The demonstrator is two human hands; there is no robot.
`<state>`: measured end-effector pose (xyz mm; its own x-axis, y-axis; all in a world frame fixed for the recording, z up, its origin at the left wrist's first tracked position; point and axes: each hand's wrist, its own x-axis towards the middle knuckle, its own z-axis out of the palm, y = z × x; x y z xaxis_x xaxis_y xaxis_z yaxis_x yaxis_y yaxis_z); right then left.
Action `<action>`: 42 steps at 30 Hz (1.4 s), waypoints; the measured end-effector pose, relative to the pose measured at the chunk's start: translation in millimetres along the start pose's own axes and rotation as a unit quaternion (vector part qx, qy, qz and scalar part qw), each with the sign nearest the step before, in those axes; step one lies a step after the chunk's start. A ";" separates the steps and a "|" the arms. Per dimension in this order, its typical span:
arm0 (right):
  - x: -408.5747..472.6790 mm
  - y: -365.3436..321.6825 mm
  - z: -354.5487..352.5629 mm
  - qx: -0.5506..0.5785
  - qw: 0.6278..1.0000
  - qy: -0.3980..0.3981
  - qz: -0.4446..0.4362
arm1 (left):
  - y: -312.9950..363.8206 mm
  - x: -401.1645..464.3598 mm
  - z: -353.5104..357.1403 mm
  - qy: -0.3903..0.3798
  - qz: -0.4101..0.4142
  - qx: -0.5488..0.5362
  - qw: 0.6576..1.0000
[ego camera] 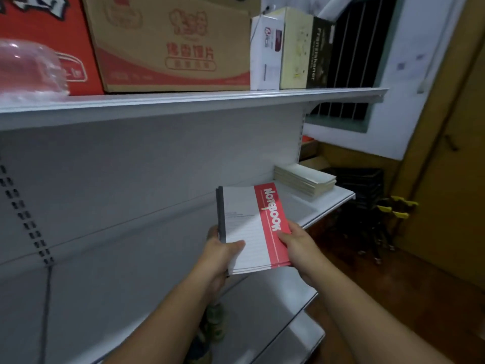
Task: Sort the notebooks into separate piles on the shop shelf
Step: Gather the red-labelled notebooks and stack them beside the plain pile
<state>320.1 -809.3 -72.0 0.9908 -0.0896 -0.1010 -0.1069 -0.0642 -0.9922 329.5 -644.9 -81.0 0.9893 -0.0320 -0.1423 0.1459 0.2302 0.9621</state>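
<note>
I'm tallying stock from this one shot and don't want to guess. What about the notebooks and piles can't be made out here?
- Held notebooks, head view: exact count unclear; only stacked edges show under the top cover.
- Fingers of the left hand and right hand: mostly hidden beneath the stack.
- Cream pile on the shelf: covers too small and blurred to read.
- Small print on the top cover: blurred.

Looks like a small shop's stock corner. White metal gondola shelving [183,106] with slotted uprights, a printed shipping carton [168,43] and boxed goods up top, plus a cream notebook pile [304,181] on the shelf.
</note>
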 end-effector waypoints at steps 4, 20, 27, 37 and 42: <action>57.2 -11.7 -20.8 -0.030 0.999 0.018 0.012 | 9.9 52.9 24.8 -0.062 0.027 0.003 0.998; 246.6 12.0 -88.5 -0.090 0.995 -0.014 0.046 | -23.4 179.9 90.6 0.075 -0.053 0.015 0.996; 313.2 22.1 -128.6 -0.161 0.980 -0.117 -0.017 | -24.2 217.6 128.9 0.175 -0.053 0.107 0.977; 357.0 26.1 -133.7 -0.307 0.935 -0.130 -0.121 | -42.2 263.1 139.5 0.286 -0.044 0.255 0.923; 358.2 26.8 -133.7 -0.462 0.852 -0.149 -0.197 | -50.4 270.8 137.4 0.276 -0.080 0.388 0.876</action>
<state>661.1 -976.0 -124.9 0.9274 0.3663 0.0757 0.3551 -0.7985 -0.4860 590.3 -798.8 -136.1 0.8357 0.5208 -0.1745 0.4522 -0.4719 0.7569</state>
